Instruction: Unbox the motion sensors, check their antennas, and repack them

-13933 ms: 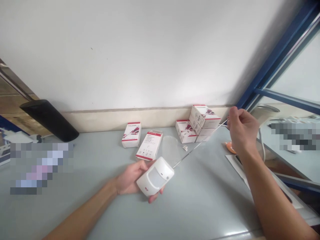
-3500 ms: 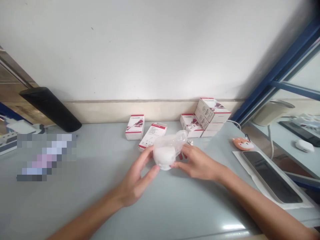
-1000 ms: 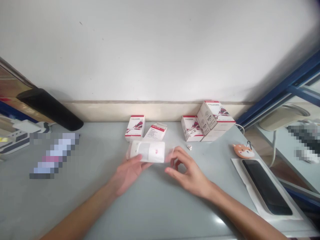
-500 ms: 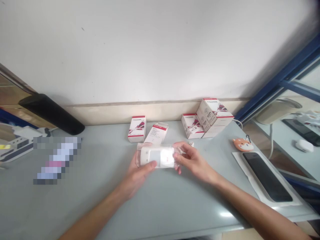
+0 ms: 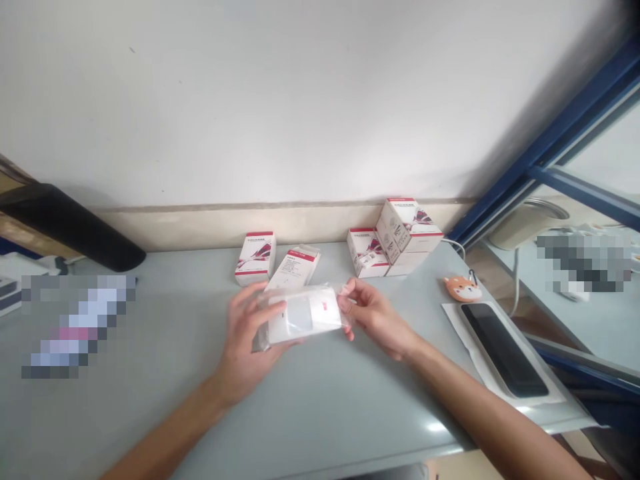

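Note:
A white motion detector [image 5: 320, 311] in a clear plastic bag is held above the desk, its grey lens panel and small red logo facing up. My left hand [image 5: 245, 340] grips the bagged detector at its left end, fingers along the top edge and thumb beneath. The fingers of my right hand [image 5: 373, 313] pinch the clear plastic bag [image 5: 347, 307] at the detector's right end. Just behind, a white and red detector carton [image 5: 294, 265] lies on the desk, partly covered by the bag. Another carton [image 5: 255, 257] stands to its left.
Several stacked cartons [image 5: 407, 233] stand against the wall at back right. Right of them lie an orange dog-face case [image 5: 463, 289] and a dark phone [image 5: 504, 348] on a white sheet. A black cylindrical object [image 5: 85, 227] leans at left, near a blurred-out item [image 5: 80, 327].
The bagged detector has tilted, its left end now lower and nearer me. My left hand has shifted its hold, fingers now over the top. The camera view has turned slightly right.

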`<state>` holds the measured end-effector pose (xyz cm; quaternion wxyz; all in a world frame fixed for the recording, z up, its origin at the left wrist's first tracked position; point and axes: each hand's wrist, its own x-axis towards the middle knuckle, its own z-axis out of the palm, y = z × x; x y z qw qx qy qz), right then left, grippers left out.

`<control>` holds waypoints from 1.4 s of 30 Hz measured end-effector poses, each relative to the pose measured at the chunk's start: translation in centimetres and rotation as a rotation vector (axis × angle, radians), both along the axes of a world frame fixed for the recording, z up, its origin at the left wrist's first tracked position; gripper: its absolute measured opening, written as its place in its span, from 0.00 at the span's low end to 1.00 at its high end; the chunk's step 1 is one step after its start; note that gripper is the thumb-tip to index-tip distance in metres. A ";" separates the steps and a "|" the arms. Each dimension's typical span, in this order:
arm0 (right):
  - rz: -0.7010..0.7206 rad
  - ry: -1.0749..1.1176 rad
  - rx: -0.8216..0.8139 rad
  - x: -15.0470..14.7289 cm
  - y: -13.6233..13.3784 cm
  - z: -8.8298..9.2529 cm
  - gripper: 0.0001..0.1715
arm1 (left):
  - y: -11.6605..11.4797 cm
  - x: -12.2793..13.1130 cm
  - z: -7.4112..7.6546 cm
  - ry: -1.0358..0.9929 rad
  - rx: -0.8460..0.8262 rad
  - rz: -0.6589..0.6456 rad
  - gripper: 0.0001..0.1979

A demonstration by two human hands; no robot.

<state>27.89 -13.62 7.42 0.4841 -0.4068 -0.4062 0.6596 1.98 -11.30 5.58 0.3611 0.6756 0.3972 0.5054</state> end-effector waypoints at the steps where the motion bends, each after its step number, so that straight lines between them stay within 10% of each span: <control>1: -0.050 -0.061 0.041 -0.2 -0.1 0.0 0.24 | 0.3 -0.1 0.2 0.022 0.023 0.017 0.26; 13: -0.278 -0.641 0.391 -1.5 -1.6 -1.6 0.11 | -0.9 0.7 1.1 0.078 -0.223 -0.083 0.18; 24: -0.024 -0.864 0.635 0.3 -0.6 0.0 0.13 | 0.3 0.1 2.9 -0.230 -1.082 -0.469 0.34; 32: -0.111 -0.683 0.500 -0.5 -0.4 -0.7 0.15 | 0.9 -1.2 2.7 -0.470 -0.954 -0.779 0.25; 34: -0.136 -0.655 0.551 -0.6 -0.6 -0.6 0.15 | 0.8 -1.1 2.6 -0.357 -0.880 -0.723 0.17; 42: -0.056 -0.758 0.920 -1.1 -2.2 -0.1 0.09 | 0.2 -0.5 1.7 -0.109 -0.845 -0.527 0.40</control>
